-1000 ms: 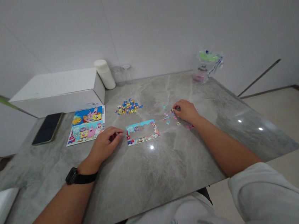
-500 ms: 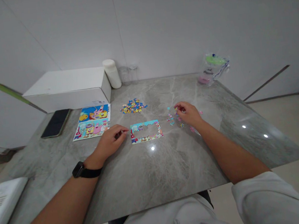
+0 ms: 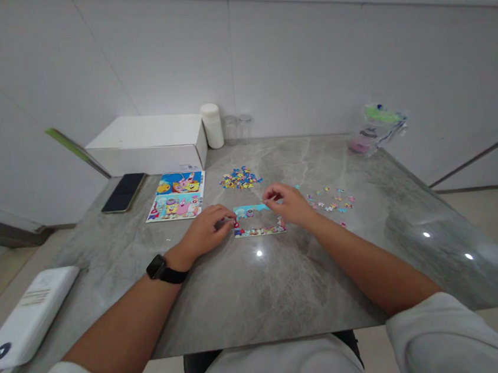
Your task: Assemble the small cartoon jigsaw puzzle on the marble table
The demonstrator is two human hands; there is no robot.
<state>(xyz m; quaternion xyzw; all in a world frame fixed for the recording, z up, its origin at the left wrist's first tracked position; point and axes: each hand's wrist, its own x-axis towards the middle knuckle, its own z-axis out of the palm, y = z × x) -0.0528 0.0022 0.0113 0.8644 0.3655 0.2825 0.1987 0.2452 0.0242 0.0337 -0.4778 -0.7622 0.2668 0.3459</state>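
A partly assembled jigsaw puzzle [image 3: 260, 231] lies on the grey marbled table, its border joined around a bare middle. At its left edge, the curled fingers of my left hand [image 3: 211, 229] touch and steady it. My right hand [image 3: 290, 204] is over the puzzle's upper right corner, thumb and forefinger pinched on a small puzzle piece that the fingers mostly hide. Loose pink and blue puzzle pieces [image 3: 331, 207] are scattered to the right. Behind the puzzle sits a heap of blue and yellow puzzle pieces [image 3: 240, 179]. The printed picture sheet [image 3: 175, 207] is left of the heap.
A phone [image 3: 124, 193] and a white box [image 3: 148, 155] stand at the back left, beside a white bottle [image 3: 212, 126] and two clear glasses [image 3: 237, 129]. A plastic bag [image 3: 376, 130] is at the back right. A white device [image 3: 35, 313] with a cable is near left.
My right hand has moved left from the loose pieces to the puzzle's upper right corner. My left hand has come up against the puzzle's left edge. The camera view has shifted.
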